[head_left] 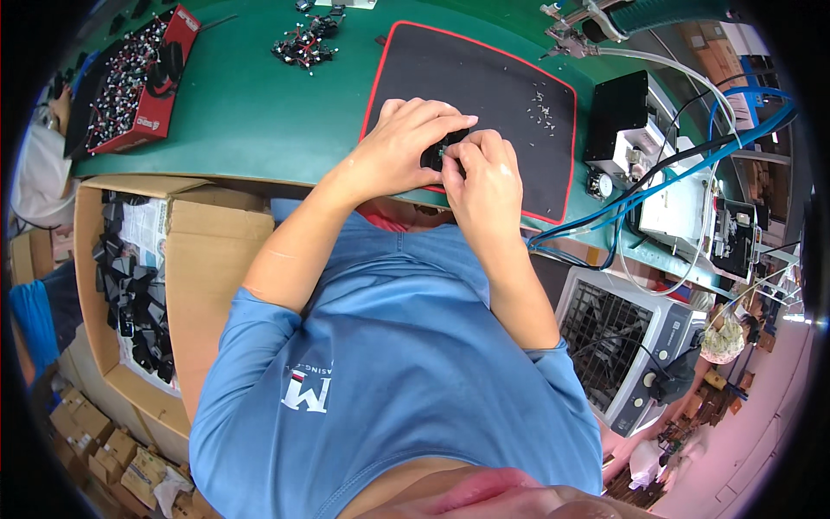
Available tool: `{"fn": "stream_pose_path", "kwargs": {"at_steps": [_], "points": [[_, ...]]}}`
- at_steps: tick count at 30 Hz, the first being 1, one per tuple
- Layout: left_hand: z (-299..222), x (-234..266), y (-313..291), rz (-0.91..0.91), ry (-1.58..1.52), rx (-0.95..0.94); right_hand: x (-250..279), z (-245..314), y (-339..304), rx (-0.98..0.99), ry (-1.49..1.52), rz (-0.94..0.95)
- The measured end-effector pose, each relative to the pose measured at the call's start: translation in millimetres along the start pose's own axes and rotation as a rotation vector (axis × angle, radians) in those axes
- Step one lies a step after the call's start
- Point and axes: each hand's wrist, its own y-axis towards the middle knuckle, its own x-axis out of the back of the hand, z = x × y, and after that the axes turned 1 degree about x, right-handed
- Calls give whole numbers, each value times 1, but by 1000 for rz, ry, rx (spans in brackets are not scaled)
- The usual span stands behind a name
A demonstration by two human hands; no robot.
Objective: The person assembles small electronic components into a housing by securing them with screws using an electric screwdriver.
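Note:
My left hand is closed around a small black plastic housing at the near edge of a black mat with a red border. A speck of green shows inside the housing. Against its right side my right hand has thumb and forefinger pinched together. Whatever lies between those fingertips is too small and too hidden to make out. On the right part of the mat small pale pieces are scattered.
Dark wired parts lie in a heap on the green table. At far left stands a red box of similar parts. An open cardboard box holds black housings. Machines, hoses and a fan unit are to the right.

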Motion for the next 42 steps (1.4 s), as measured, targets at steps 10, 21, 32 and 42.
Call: {"fn": "stream_pose_path", "kwargs": {"at_steps": [10, 21, 32, 42], "points": [[0, -5, 1, -77, 10, -33, 1, 5, 5, -195, -18, 113], [2, 1, -1, -39, -10, 24, 90, 8, 23, 151, -79, -423], [4, 1, -1, -13, 7, 54, 135, 42, 142, -155, 1141, -541], [5, -2, -3, 4, 12, 30, 84, 55, 106, -353, 1270, -469]]}}
